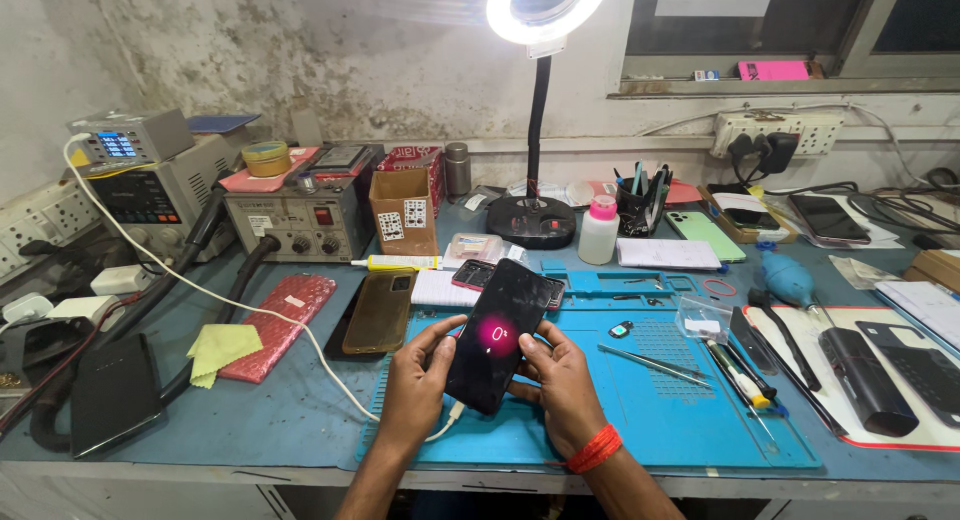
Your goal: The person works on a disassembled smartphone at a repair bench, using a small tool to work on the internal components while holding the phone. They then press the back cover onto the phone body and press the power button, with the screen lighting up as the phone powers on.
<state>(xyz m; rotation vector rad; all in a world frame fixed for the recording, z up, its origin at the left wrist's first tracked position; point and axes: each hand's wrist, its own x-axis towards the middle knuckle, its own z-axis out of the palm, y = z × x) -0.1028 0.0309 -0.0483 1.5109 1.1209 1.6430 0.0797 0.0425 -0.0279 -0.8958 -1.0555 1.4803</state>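
Holding smartphone (497, 335) above blue mat (690, 420) | my left hand (418, 375) and right hand (562, 378) fingers gripping its edges | white cable (250, 315) plugged at bottom | counter (290, 420)

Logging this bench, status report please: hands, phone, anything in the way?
Left hand and right hand both grip black phone. Screen lit, white cable plugged in below. Nothing in the way.
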